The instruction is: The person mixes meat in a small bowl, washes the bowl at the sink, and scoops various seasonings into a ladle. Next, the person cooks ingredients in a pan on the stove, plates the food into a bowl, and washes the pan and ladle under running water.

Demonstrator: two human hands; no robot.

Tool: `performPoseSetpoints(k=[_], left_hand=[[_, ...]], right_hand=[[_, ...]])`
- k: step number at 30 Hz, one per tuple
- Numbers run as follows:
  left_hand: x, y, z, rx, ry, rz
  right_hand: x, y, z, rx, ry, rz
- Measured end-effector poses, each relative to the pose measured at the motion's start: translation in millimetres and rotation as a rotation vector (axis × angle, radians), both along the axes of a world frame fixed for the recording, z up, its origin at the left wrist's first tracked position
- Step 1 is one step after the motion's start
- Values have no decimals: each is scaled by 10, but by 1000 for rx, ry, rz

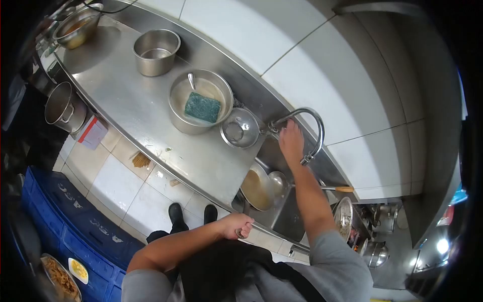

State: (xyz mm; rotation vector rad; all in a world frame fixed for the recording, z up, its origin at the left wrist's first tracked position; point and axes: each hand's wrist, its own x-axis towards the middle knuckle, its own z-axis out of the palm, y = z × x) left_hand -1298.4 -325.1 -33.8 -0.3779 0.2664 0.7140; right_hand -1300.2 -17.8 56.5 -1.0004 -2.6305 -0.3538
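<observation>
My right hand (292, 140) reaches to the base of the curved metal faucet (320, 126), its fingers closed around the tap there; the knob itself is hidden. My left hand (236, 226) is closed in front of my apron, near the sink's front edge. A small shiny metal piece shows between its fingers, too little of it to name. Below the faucet, the sink (292, 216) holds a pan with cloudy liquid (257, 189) and a ladle-like metal bowl (277, 182). A metal strainer bowl (240, 128) stands on the counter beside the sink.
A steel pot (176, 108) holds cloudy water, a green scouring pad (202, 107) and a spoon. Another pot (157, 53) stands farther left on the steel counter (118, 83). A wooden handle (344, 189) juts over the sink's right edge. Blue crates (75, 221) stand at lower left.
</observation>
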Motion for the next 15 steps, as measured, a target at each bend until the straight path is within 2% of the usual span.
performPoseSetpoints(k=[2,3,5,6,8,10,11,12,14,15], left_hand=[[41,35,-12,-15,49,-37],[39,37,-4,-26,53,-45],[-39,71,53,7,71,-7],[-101,96,83,2,75,-4],[-174,157,150,-86,64,-3],[-181,168,136,-74,93,-1],[-196,177,117,-55,125,3],[-208,187,105,-64,122,9],[-163,169,105,-60,155,32],[-146,158,121,-76,140,30]], right_hand=[[-77,97,-67,-2,-517,-59],[-10,-13,-148,-15,-513,-64],[-41,-444,-131,-304,-724,0],[-263,-619,15,-307,-720,5],[-747,-911,328,-429,-113,43],[-1342,-609,306,-471,162,202],[-1648,-406,271,-565,170,200],[-1934,-174,174,-645,26,166],[-2292,177,-254,-762,-172,188],[-2401,290,-440,-779,-184,183]])
